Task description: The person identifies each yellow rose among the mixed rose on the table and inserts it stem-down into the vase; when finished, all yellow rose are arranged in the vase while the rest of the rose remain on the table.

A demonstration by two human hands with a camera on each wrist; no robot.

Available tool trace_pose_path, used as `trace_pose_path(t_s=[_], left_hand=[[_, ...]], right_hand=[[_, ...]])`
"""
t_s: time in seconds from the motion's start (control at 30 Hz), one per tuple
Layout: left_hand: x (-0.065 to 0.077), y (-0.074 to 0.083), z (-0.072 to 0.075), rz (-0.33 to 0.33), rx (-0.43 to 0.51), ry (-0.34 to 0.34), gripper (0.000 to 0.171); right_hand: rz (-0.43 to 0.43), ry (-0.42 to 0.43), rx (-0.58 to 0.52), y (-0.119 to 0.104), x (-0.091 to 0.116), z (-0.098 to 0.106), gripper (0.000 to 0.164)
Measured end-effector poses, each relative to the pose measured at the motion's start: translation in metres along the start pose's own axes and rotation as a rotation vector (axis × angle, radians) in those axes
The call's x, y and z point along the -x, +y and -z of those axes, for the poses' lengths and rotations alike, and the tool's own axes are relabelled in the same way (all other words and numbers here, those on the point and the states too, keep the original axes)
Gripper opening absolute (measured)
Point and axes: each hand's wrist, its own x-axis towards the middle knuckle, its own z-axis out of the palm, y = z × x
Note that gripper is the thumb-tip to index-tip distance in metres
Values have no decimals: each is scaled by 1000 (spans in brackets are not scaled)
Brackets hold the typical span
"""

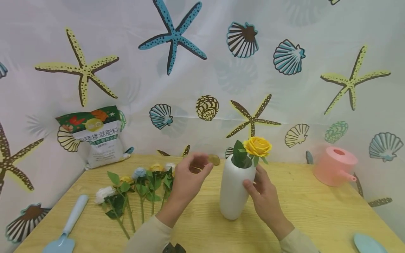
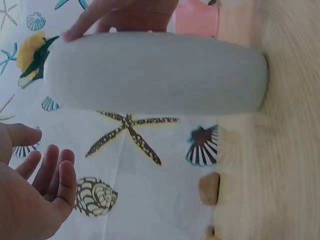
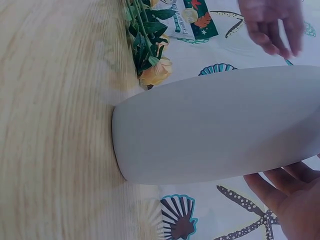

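A white vase [image 1: 235,189] stands on the wooden table with a yellow rose [image 1: 257,146] in its mouth. My right hand [image 1: 267,200] holds the vase's right side near the top, thumb in front and fingers toward the back. In the right wrist view, the fingers [image 3: 280,187] touch the vase wall. To the left of the vase, my left hand [image 1: 190,179] is raised, apart from it. The left wrist view shows that hand [image 2: 37,187] with loosely bent fingers and nothing in them. The rose's lower stem is hidden inside the vase.
Several roses lie left of my left arm, among them a white rose [image 1: 105,194] and a blue rose [image 1: 139,173]. Behind them leans a fertilizer bag [image 1: 102,140]. A light-blue trowel [image 1: 76,211] lies front left. A stone [image 1: 213,160] and a pink watering can [image 1: 335,167] stand farther back.
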Motion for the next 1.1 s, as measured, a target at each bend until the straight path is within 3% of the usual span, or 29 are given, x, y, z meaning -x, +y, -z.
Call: trace_pose_path(t_s=[0.2,0.37,0.47,0.63,0.73,0.83,1.1], left_hand=[[14,-27,44,183,-85,-78,18],[27,-39,73,321,-183,-170,19],[32,-45,83,395,-283,-219,23],[38,-57,90,518,-417,-363,37],[40,-62,90,531,-469,-435,50],[43,-64,89,508,-506,-464,57],[47,-61,86,476,-569,-475,49]], right_hand=[[-28,6,11,-1,1,3,57],[-16,19,24,-3,2,5,56],[-10,22,24,-3,2,6,57],[-15,11,10,-3,2,5,57],[-15,3,6,-3,1,4,57],[-15,-1,7,-3,1,3,57],[-13,-18,6,-4,0,1,56]])
